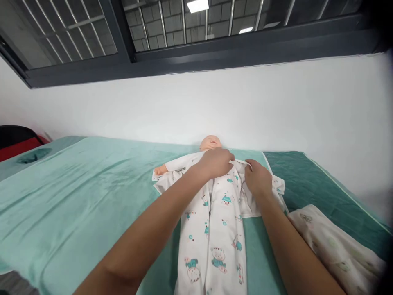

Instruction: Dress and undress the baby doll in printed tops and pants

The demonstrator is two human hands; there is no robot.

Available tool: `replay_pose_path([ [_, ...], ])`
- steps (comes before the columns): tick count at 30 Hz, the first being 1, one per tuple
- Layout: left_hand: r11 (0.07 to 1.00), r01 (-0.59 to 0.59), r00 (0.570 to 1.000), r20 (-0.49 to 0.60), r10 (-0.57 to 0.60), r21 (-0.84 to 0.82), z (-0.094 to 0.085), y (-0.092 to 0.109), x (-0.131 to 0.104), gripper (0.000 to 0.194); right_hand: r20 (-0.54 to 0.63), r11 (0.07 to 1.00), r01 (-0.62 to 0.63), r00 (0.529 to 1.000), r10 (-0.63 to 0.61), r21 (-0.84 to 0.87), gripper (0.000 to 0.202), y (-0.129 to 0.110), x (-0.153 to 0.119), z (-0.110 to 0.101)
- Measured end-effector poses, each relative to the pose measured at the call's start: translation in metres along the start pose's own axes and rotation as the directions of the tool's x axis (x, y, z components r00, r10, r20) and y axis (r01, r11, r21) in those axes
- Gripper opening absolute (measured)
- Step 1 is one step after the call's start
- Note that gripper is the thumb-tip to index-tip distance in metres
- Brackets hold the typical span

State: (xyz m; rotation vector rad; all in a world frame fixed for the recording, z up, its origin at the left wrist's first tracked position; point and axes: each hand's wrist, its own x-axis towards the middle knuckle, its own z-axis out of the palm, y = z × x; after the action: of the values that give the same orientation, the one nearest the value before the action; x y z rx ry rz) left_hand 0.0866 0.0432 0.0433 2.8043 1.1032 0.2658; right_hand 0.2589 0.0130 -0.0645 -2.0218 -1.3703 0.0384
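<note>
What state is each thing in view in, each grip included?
Left grip: closed on the printed garment near the doll
Right grip: pinching an edge of the garment
Printed garment: spread out, legs extended toward the camera
Doll: lying face up, one arm in a white sleeve
Light green sheet: spread, wrinkled
Patterned cloth: crumpled in a heap
Ceiling light: lit
Window: open or shut, cannot tell

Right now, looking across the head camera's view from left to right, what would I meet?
Black-and-red object at the left edge → doll's hand → the person's left hand → the person's right hand → bundled cloth.
</note>
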Motion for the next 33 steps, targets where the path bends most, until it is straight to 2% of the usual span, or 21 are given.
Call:
replay_pose_path([
  [2,0.982,-0.068,0.983,0.182,0.036,0.175,0.004,0.013,0.031,0.032,-0.003,1.0,-0.023,1.0,0.023,0.0,0.042,-0.001,0.0,0.0],
  [4,0.97,-0.076,0.941,0.339,-0.007,0.23,0.013,0.022,0.055,0.033,0.033,0.999,-0.034,0.999,0.033,0.016,0.044,0.0,-0.001,0.002],
  [6,0.967,-0.062,0.913,0.406,-0.044,0.246,0.022,0.026,0.071,0.036,0.092,0.999,-0.025,0.995,0.023,0.022,0.047,0.0,-0.002,0.003],
  [9,0.964,-0.056,0.89,0.45,-0.069,0.259,0.034,0.025,0.083,0.043,0.143,1.0,0.001,0.99,0.001,-0.009,0.045,0.0,-0.003,0.004],
  [14,0.959,-0.057,0.881,0.465,-0.082,0.277,0.046,0.023,0.095,0.042,0.156,0.999,0.016,0.988,-0.009,-0.04,0.04,-0.001,0.001,-0.001],
  [18,0.965,-0.102,0.881,0.473,-0.026,0.243,0.048,0.023,0.097,0.034,0.143,0.999,-0.006,0.99,0.011,-0.034,0.041,-0.002,0.004,-0.006],
  [23,0.968,-0.128,0.89,0.456,0.016,0.217,0.051,0.015,0.094,0.039,0.14,1.0,0.01,0.99,-0.008,-0.015,0.041,-0.002,0.004,-0.005],
  [27,0.964,-0.122,0.893,0.449,0.003,0.236,0.055,0.009,0.094,0.037,0.158,0.999,0.029,0.987,-0.026,-0.014,0.039,-0.001,0.004,-0.003],
  [33,0.969,-0.068,0.889,0.455,-0.049,0.236,0.052,0.012,0.094,0.029,0.146,0.999,0.047,0.988,-0.044,-0.021,0.037,0.0,0.005,-0.006],
])
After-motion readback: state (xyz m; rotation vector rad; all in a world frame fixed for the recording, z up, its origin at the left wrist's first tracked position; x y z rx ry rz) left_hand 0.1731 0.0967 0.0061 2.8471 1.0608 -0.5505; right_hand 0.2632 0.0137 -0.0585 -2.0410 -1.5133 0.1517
